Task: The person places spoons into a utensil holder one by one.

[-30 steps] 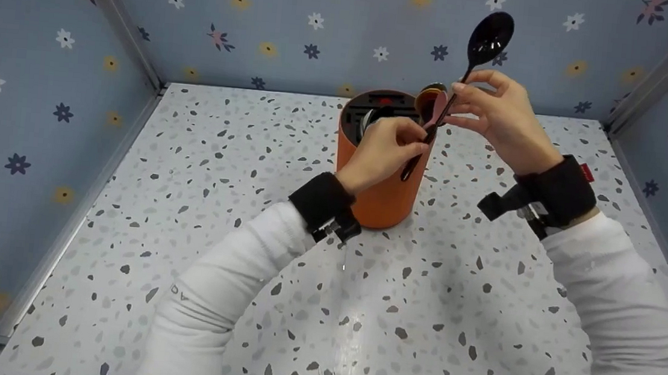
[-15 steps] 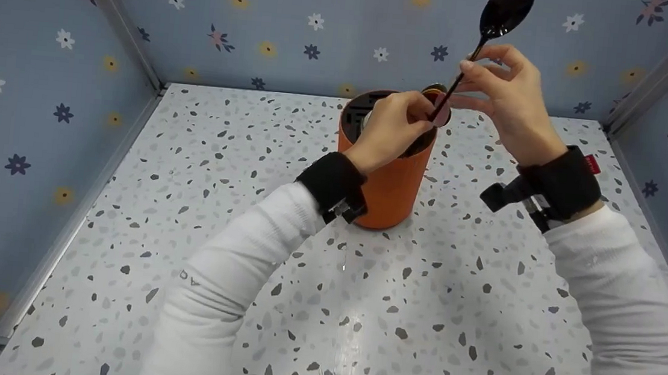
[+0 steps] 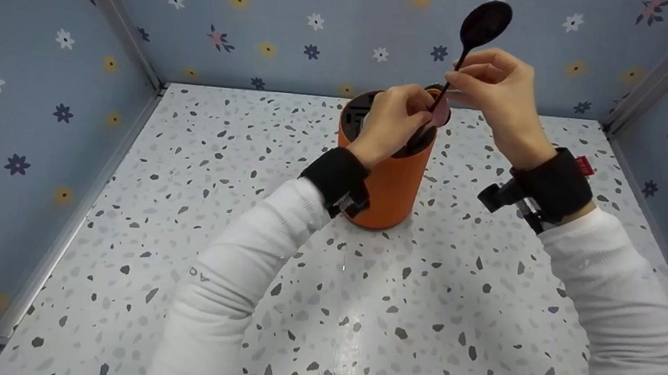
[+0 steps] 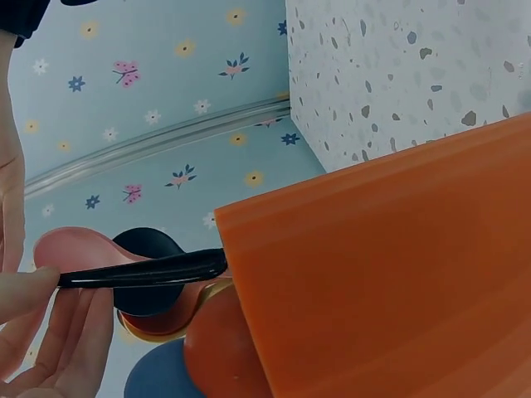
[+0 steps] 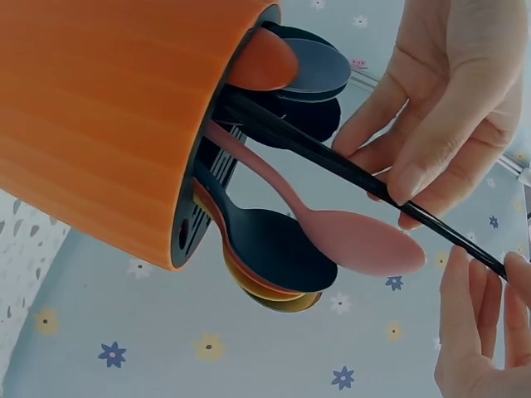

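Note:
A black long-handled spoon [image 3: 486,24] is tilted bowl-up over an orange utensil holder [image 3: 391,186]. My left hand [image 3: 392,119] pinches the lower handle between thumb and fingers. Higher up, near the bowl, my right hand [image 3: 499,99] pinches the same handle. In the right wrist view the handle's lower end goes into the holder's open top, among other spoons. A pink spoon [image 5: 365,242] stands right beside the handle, with a dark blue spoon [image 5: 282,249] below it in that view. The left wrist view has the handle end [image 4: 195,265] at the holder's rim.
Also standing in the holder are an orange spoon [image 5: 264,62] and a grey-blue spoon [image 5: 319,66]. Black slots [image 3: 357,117] fill the holder's top. A speckled white tabletop [image 3: 185,229] surrounds it, with a flowered blue wall [image 3: 347,31] behind.
The black spoon's lower end, earlier in front of the holder, is now at its opening. Both hands rose, then the right hand and the spoon's bowl came slightly down and left.

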### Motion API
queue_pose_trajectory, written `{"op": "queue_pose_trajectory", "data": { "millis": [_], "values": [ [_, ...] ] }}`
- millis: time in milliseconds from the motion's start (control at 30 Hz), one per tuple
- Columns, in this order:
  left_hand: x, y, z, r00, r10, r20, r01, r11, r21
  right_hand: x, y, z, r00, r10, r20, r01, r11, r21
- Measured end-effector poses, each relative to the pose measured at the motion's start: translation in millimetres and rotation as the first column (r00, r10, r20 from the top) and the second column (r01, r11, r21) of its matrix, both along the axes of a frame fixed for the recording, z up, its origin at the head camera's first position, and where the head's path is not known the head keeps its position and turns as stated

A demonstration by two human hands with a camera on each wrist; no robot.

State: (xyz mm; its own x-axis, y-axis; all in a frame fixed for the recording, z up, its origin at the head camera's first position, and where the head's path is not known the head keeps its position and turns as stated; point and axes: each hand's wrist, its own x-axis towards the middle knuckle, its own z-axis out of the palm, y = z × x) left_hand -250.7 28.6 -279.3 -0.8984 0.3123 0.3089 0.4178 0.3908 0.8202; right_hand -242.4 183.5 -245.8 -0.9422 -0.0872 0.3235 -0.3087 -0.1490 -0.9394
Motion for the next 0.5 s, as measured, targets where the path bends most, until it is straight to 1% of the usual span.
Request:
{"op": "queue_pose_trajectory", "data": {
  "millis": [100, 167, 267, 333, 433, 500],
  "values": [
    [0.3, -1.9, -0.7, 1.000, 0.013, -0.014, -0.013, 1.000, -0.004, -0.8, -0.1, -2.0, 1.000, -0.010, -0.009, 0.011, 1.000, 0.027],
    [1.0, -4.5, -0.4, 1.000, 0.014, -0.011, -0.014, 1.000, 0.003, -1.0, 0.8, -3.6, 1.000, -0.019, -0.022, 0.021, 0.996, 0.083],
    [2.7, -10.5, -1.2, 1.000, 0.020, -0.004, -0.020, 0.999, 0.037, -1.2, 5.1, -7.0, 0.999, -0.026, -0.034, 0.031, 0.988, 0.148],
    [4.7, -15.6, -3.1, 0.999, 0.032, 0.006, -0.033, 0.997, 0.072, -0.7, 10.0, -10.1, 0.998, -0.046, -0.035, 0.051, 0.981, 0.188],
    [8.7, -23.6, -8.5, 0.999, 0.048, 0.010, -0.049, 0.992, 0.119, 0.2, 20.5, -15.5, 0.997, -0.079, -0.011, 0.080, 0.979, 0.185],
    [12.5, -28.5, -13.2, 0.999, 0.033, 0.028, -0.037, 0.985, 0.166, 1.3, 27.8, -20.1, 0.995, -0.095, 0.007, 0.093, 0.979, 0.180]
  ]
}}
